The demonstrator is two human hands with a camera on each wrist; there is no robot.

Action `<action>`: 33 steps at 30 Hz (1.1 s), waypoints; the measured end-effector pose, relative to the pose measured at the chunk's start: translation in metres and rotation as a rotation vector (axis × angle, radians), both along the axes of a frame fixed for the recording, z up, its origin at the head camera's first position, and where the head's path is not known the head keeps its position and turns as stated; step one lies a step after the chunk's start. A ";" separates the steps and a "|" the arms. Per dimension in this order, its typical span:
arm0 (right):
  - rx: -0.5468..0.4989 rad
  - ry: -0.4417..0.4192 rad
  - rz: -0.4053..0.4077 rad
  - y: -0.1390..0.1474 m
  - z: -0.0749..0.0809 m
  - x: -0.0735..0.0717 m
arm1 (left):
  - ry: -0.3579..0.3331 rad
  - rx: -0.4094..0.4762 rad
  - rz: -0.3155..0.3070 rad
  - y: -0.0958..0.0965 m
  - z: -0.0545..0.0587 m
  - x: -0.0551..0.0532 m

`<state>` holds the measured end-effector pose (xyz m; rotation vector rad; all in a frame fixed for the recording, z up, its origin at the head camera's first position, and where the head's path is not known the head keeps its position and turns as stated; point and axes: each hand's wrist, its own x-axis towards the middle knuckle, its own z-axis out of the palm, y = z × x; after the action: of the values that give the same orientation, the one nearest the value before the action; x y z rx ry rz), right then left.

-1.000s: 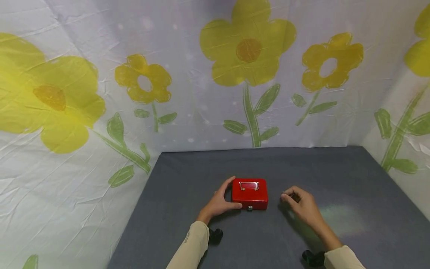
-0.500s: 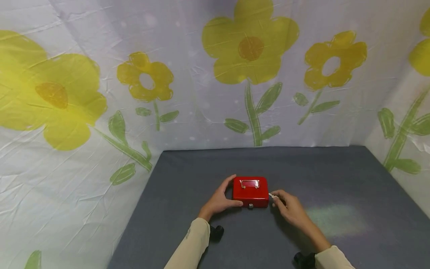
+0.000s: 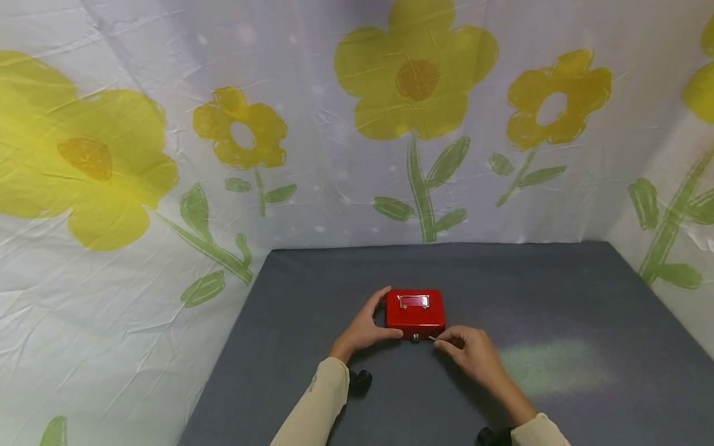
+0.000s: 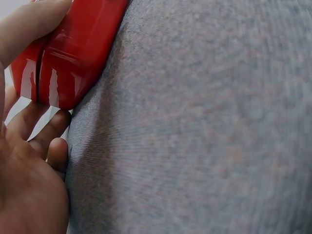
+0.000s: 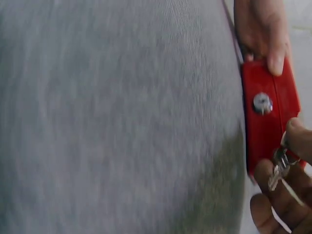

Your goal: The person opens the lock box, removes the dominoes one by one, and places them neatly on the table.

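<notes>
A small red cash box (image 3: 415,317) with a folding metal handle on its lid stands on the grey table. My left hand (image 3: 364,329) holds its left end, thumb on the front face and fingers round the side and back. The lid is down. In the right wrist view a round silver lock (image 5: 262,103) shows on the front face. My right hand (image 3: 471,353) is at the box's front right corner and pinches a key, with another key (image 5: 275,179) hanging from the ring. The pinched key points toward the lock but is apart from it. Fingers partly hide the key ring.
The grey tabletop (image 3: 524,291) stretches around the box. Behind it and at both sides hangs a pale cloth (image 3: 312,198) printed with yellow flowers. Black wrist cameras sit at both cuffs.
My right hand has moved left with the keys, from beside the box to its front right corner. The left hand keeps its hold, and the box stays in place.
</notes>
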<state>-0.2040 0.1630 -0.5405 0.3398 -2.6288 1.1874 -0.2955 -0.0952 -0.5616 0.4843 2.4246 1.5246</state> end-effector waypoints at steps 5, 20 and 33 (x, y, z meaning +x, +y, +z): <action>0.074 -0.050 -0.048 -0.012 0.001 0.004 | 0.006 -0.008 -0.001 -0.001 -0.002 0.001; 0.405 -0.009 -0.063 -0.020 0.019 0.010 | 0.000 -0.006 0.011 -0.003 0.002 0.006; 0.119 -0.229 -0.037 -0.024 0.019 0.010 | -0.004 -0.014 0.022 -0.002 -0.002 0.004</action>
<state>-0.1942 0.1392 -0.5212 0.1843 -2.8966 1.1207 -0.2916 -0.0969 -0.5633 0.4534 2.4440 1.5150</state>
